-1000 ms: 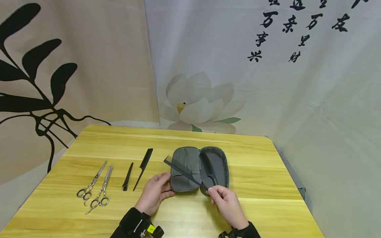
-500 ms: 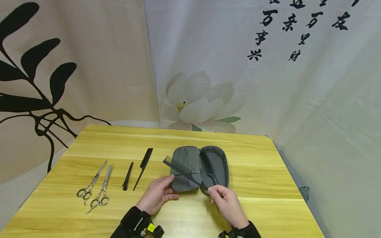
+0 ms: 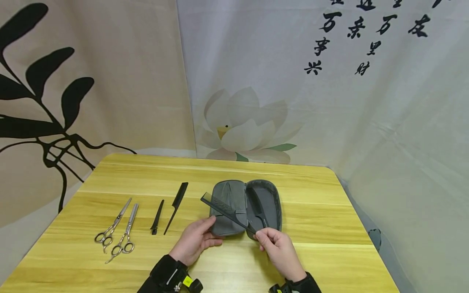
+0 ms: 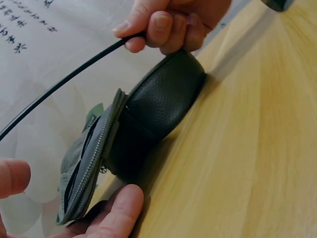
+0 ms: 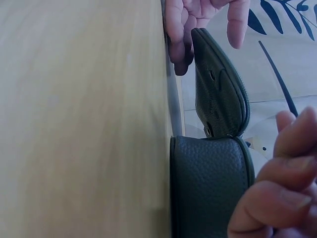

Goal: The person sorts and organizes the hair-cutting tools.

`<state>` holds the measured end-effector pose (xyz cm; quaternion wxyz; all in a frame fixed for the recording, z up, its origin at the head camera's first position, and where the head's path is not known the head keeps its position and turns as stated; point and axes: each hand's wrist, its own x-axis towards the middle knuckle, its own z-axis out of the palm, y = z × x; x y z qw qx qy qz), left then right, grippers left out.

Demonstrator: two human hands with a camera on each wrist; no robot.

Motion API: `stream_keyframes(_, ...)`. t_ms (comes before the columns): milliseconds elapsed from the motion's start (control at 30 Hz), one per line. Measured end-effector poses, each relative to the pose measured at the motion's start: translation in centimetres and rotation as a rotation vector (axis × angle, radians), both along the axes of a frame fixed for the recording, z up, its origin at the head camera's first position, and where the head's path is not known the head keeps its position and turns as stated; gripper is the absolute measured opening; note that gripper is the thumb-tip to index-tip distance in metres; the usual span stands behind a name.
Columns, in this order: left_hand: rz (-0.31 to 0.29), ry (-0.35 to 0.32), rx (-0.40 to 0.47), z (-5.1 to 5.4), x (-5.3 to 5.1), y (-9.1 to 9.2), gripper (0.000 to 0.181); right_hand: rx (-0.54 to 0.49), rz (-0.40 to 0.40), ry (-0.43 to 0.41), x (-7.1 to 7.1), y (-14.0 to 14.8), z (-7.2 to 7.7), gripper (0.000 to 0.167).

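Note:
A grey zippered case (image 3: 228, 229) lies unfolded on the table, with a pocketed left half and a hollow right half. In the hollow half rests a black comb (image 3: 256, 205). My right hand (image 3: 281, 253) pinches the thin tail of a black tail comb (image 3: 222, 210), which slants over the case with its teeth toward the upper left. At the case's left half is my left hand (image 3: 193, 241). In the left wrist view its fingers (image 4: 121, 210) extend under the raised left half, while the thumb (image 4: 14, 177) stays apart; whether they touch is hard to tell.
To the left lie scissors (image 3: 118, 219), thinning scissors (image 3: 130, 224), a black hair clip (image 3: 157, 217) and another black tail comb (image 3: 178, 198). A printed cloth backdrop (image 3: 256, 53) hangs behind the wooden table (image 3: 318, 211).
My left hand has shifted slightly to the right, its fingers reaching farther along the case's near edge. The right hand and its tail comb are almost still.

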<state>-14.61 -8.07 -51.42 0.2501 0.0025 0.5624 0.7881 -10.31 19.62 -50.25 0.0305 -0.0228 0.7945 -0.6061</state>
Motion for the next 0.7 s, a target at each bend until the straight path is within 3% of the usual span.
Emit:
stream_keyframes(200, 0.015, 0.006, 0.040, -0.1, 0.0, -0.1, 0.066, -0.004, 0.002, -0.007, 0.0, 0.0, 0.0, 0.030)
stream_keyframes(500, 0.012, 0.013, -0.037, -0.9, -0.1, -0.2, 0.066, -0.005, 0.005, -0.023, 0.0, 0.0, 0.0, 0.031)
stream_keyframes(700, 0.009, 0.018, -0.044, -1.1, -0.2, -0.3, 0.066, 0.004, -0.017, -0.017, 0.1, 0.0, 0.1, 0.028)
